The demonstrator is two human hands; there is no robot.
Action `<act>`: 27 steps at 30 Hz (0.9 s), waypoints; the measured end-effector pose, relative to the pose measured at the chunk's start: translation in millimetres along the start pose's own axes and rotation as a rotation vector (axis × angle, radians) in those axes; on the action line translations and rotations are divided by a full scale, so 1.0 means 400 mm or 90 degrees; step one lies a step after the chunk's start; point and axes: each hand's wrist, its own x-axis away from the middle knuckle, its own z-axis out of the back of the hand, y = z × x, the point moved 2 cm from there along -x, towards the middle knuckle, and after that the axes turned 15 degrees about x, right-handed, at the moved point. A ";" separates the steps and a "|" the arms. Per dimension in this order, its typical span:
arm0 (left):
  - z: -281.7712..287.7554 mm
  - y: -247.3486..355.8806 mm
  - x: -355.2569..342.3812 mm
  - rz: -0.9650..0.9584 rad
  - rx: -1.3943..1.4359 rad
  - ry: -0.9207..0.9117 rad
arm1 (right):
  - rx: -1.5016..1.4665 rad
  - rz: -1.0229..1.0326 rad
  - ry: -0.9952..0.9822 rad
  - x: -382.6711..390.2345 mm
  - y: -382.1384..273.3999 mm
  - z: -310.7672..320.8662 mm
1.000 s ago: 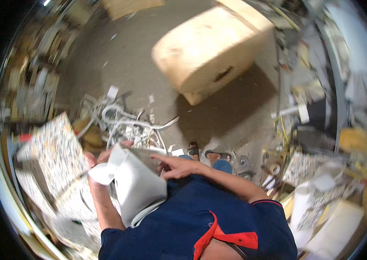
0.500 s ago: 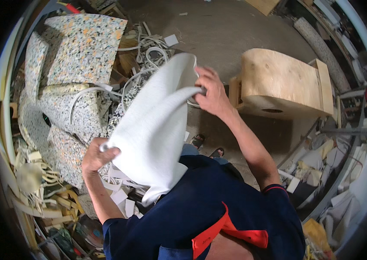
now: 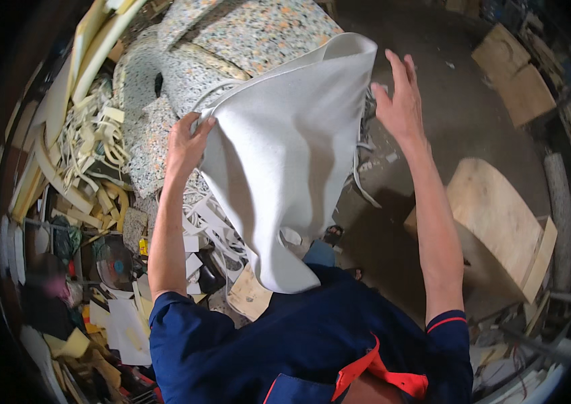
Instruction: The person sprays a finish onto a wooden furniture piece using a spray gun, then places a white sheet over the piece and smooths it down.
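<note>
Largest on my feed is the speckled foam (image 3: 272, 34), heaped ahead of the left hand and around its outer side. Next comes the white sheet (image 3: 285, 135), hanging between the two hands, its top folded over near the right fingertips and its lower end by the shirt (image 3: 285, 337); I cannot tell whether those two touch. A wood block (image 3: 494, 215) sits on the floor, right of the right hand and nearer the body, partly behind that forearm. Pale strips (image 3: 206, 214) lie tangled below the left hand. The left hand (image 3: 187, 145) pinches the sheet's left edge between thumb and fingers. The right hand (image 3: 400, 101) is spread and grips nothing, its thumb just beside the sheet; contact is unclear. I judge that, with one side unsupported, the sheet could swing or slip from that single pinch, and its sagging end could snag the strips.
</note>
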 end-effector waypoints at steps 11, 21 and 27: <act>-0.022 -0.136 -0.130 0.136 0.639 -0.046 | -0.254 -0.065 -0.521 0.310 -0.348 -0.206; -0.020 -0.187 -0.231 0.175 0.877 -0.022 | -0.135 -0.038 -0.330 0.248 -0.445 -0.557; 0.006 -0.244 -0.292 0.166 0.947 -0.012 | -0.161 -0.043 -0.315 0.179 -0.466 -0.624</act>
